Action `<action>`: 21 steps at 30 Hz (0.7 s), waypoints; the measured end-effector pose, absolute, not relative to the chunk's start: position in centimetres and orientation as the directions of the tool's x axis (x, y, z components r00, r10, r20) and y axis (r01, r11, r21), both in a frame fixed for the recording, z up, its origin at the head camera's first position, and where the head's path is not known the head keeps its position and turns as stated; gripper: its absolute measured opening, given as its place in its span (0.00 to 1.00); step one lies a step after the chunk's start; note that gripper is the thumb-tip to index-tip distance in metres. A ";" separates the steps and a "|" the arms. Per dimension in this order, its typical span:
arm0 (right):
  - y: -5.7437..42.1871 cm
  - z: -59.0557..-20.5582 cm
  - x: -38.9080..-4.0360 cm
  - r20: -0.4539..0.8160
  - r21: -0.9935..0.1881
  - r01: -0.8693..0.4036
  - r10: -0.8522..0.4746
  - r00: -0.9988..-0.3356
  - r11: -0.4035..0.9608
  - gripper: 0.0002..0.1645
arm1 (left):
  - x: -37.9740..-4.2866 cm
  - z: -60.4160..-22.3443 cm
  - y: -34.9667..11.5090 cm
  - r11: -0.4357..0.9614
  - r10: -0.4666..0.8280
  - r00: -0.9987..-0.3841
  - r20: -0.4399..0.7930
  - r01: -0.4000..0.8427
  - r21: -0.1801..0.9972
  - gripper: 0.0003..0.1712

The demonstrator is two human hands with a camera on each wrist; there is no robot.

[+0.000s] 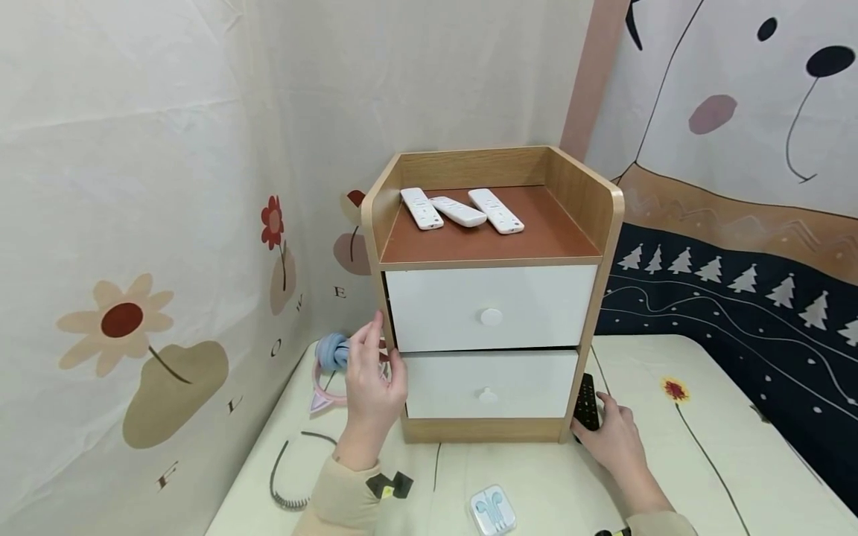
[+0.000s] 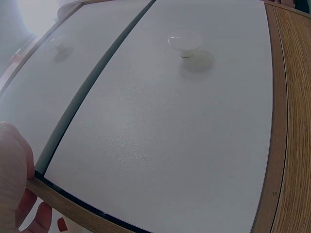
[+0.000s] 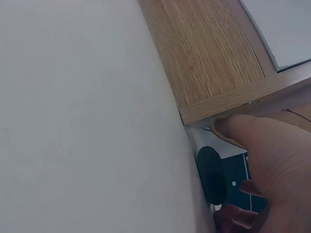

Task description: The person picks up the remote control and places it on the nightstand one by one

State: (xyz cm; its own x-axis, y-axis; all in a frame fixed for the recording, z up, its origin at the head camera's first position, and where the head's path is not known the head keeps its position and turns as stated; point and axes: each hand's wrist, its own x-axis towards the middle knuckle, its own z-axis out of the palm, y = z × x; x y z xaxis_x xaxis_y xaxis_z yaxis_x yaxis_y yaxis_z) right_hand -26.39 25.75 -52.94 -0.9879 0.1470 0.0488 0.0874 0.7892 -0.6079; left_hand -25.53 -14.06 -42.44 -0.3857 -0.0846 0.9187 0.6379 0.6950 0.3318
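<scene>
A small wooden cabinet (image 1: 482,432) with two white drawers stands on a pale-covered surface. My left hand (image 1: 375,380) is at its left side, thumb against the front edge of the side panel (image 2: 73,206), the other fingers beside it and extended. The upper drawer (image 1: 436,309) sits slightly uneven in its frame. My right hand (image 1: 617,439) is at the lower right corner, its thumb touching the cabinet's edge in the right wrist view. Beside that corner a black remote control (image 1: 586,402) lies by my right fingers, which look apart from it.
Three white remotes (image 1: 462,211) lie on the cabinet's brown top. Boxed earphones (image 1: 492,511) lie in front. To the left are a coiled grey cord (image 1: 288,503), a blue bundle (image 1: 331,351) and a pink headband (image 1: 325,400). Printed cloth walls rise at the back and sides.
</scene>
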 end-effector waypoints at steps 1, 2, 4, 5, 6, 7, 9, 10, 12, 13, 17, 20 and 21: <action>25.8 -53.1 -26.4 0.048 -0.603 0.085 0.143 -0.989 0.793 0.56 | -25.6 -42.4 -14.1 0.695 -0.085 -0.385 0.919 0.638 0.331 0.41; 25.8 -53.2 -26.4 0.049 -0.599 0.083 0.139 -0.989 0.796 0.56 | -25.6 -42.4 -14.1 0.695 -0.084 -0.384 0.919 0.638 0.330 0.41; 25.8 -53.4 -26.4 0.054 -0.590 0.079 0.137 -0.989 0.803 0.56 | -25.7 -42.4 -14.1 0.695 -0.083 -0.382 0.920 0.639 0.328 0.42; 25.8 -53.5 -26.4 0.057 -0.584 0.077 0.136 -0.989 0.808 0.56 | -25.7 -42.4 -14.1 0.695 -0.083 -0.381 0.921 0.640 0.328 0.42; 25.8 -53.6 -26.5 0.060 -0.576 0.077 0.135 -0.989 0.814 0.56 | -25.7 -42.4 -14.1 0.697 -0.082 -0.377 0.922 0.640 0.324 0.42; 25.8 -53.7 -26.5 0.061 -0.569 0.077 0.135 -0.989 0.819 0.55 | -25.7 -42.4 -14.1 0.695 -0.083 -0.381 0.921 0.640 0.327 0.42; 25.8 -53.8 -26.4 0.063 -0.552 0.079 0.135 -0.989 0.830 0.55 | -25.7 -42.4 -14.1 0.697 -0.084 -0.383 0.920 0.638 0.329 0.42; 25.8 -53.8 -26.4 0.064 -0.547 0.079 0.136 -0.989 0.834 0.54 | -25.7 -42.4 -14.1 0.697 -0.085 -0.386 0.919 0.636 0.332 0.42; 25.8 -53.9 -26.3 0.071 -0.539 0.078 0.137 -0.988 0.839 0.53 | -25.6 -42.4 -14.1 0.700 -0.085 -0.388 0.918 0.632 0.333 0.42; 25.7 -53.9 -26.3 0.074 -0.538 0.076 0.136 -0.988 0.839 0.52 | -25.6 -42.4 -14.1 0.697 -0.087 -0.393 0.915 0.632 0.337 0.42; 25.7 -54.1 -26.1 0.098 -0.536 0.061 0.133 -0.986 0.842 0.49 | -25.5 -42.4 -14.1 0.698 -0.086 -0.388 0.918 0.634 0.334 0.42; 25.7 -54.2 -26.1 0.120 -0.534 0.052 0.137 -0.983 0.844 0.47 | -25.5 -42.4 -14.1 0.698 -0.086 -0.382 0.920 0.636 0.330 0.42; 25.7 -54.3 -26.0 0.126 -0.533 0.052 0.140 -0.982 0.845 0.47 | -25.4 -42.4 -14.1 0.699 -0.087 -0.380 0.921 0.636 0.328 0.42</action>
